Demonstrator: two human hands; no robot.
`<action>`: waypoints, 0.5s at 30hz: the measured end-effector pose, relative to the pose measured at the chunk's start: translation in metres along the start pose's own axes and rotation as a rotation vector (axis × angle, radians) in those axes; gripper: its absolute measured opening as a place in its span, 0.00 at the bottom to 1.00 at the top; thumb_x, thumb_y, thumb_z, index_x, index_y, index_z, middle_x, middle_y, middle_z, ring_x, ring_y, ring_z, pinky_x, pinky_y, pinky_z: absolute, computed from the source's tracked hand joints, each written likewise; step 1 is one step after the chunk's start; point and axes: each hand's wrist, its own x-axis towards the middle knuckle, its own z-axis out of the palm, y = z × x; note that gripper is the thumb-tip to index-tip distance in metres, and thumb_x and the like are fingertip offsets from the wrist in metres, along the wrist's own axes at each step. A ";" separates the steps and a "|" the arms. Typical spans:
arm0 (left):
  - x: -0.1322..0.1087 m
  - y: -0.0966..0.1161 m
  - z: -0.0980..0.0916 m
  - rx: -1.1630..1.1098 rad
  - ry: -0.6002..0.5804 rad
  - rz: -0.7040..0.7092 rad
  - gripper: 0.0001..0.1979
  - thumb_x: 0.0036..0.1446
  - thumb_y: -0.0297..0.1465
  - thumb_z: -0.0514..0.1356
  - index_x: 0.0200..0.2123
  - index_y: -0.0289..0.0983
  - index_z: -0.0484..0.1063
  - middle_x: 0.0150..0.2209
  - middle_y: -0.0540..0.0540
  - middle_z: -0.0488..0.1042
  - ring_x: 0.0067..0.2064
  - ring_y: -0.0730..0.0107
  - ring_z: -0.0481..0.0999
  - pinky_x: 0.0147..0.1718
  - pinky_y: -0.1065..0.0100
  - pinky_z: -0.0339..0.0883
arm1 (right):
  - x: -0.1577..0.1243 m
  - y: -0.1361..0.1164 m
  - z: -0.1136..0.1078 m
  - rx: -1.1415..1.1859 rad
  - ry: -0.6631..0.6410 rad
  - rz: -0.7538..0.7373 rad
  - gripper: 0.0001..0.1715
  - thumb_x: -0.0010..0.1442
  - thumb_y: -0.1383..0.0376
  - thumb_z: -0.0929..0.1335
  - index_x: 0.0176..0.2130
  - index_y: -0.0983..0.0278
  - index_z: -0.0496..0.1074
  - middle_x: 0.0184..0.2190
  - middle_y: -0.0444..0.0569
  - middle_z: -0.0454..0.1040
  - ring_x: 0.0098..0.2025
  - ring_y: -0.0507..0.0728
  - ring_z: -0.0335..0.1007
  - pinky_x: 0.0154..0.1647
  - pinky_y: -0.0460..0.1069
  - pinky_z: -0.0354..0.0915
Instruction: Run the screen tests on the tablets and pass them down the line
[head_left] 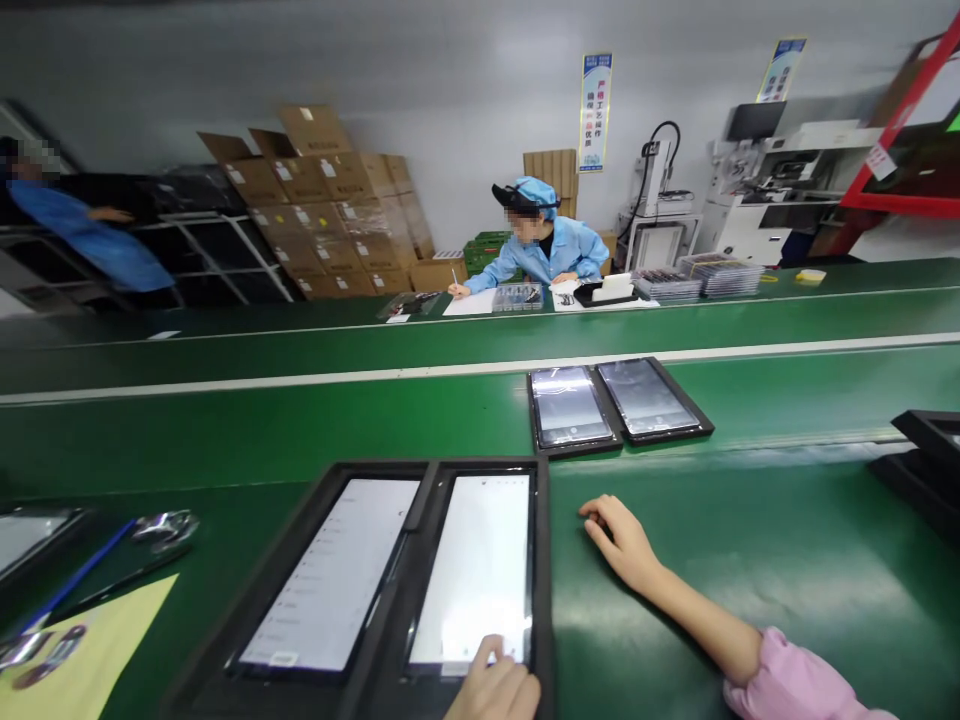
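My left hand [497, 684] comes in at the bottom edge, its index finger extended to the lower part of a lit tablet [480, 560], the other fingers curled. That tablet shows a white screen and lies in the right slot of a black tray [541, 590]. In the tray's left slot lies a second tablet [330, 570] showing a list. To the right of the tray, my right hand [619, 545] rests on the green work surface with loosely bent fingers and nothing in it. A pink sleeve covers that forearm.
Beyond my hands, two tablets [570, 405] lie in black holders on the green belt [300, 430]. At left are a yellow sheet [112, 640], a blue pen-like stick [82, 575] and another tablet [34, 535]. Black trays [926, 460] sit far right. A co-worker [551, 245] writes opposite.
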 end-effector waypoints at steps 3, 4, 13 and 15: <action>0.032 0.031 0.032 -0.074 0.063 -0.005 0.18 0.65 0.27 0.46 0.21 0.39 0.61 0.18 0.50 0.62 0.21 0.70 0.61 0.32 0.63 0.63 | 0.013 0.008 0.001 0.083 0.025 0.113 0.19 0.65 0.53 0.62 0.49 0.60 0.70 0.30 0.45 0.72 0.31 0.57 0.69 0.36 0.52 0.66; 0.042 0.042 0.044 -0.103 0.070 -0.011 0.20 0.67 0.34 0.47 0.22 0.39 0.62 0.19 0.49 0.63 0.21 0.68 0.62 0.31 0.61 0.62 | 0.017 0.013 -0.001 0.102 0.053 0.163 0.24 0.63 0.50 0.63 0.52 0.61 0.68 0.29 0.43 0.70 0.29 0.57 0.68 0.34 0.51 0.65; 0.095 0.074 0.033 -0.342 -0.370 0.204 0.17 0.61 0.44 0.59 0.36 0.34 0.74 0.29 0.45 0.77 0.28 0.66 0.73 0.34 0.59 0.65 | 0.023 0.039 -0.048 0.048 0.046 0.375 0.38 0.50 0.44 0.69 0.51 0.65 0.71 0.19 0.38 0.62 0.23 0.56 0.63 0.28 0.50 0.59; 0.095 0.038 -0.003 -0.459 -0.455 0.278 0.13 0.64 0.37 0.58 0.47 0.37 0.73 0.44 0.45 0.79 0.41 0.66 0.77 0.46 0.59 0.66 | 0.019 0.036 -0.051 -0.022 0.016 0.377 0.38 0.49 0.45 0.69 0.52 0.64 0.69 0.20 0.38 0.63 0.23 0.57 0.64 0.28 0.51 0.59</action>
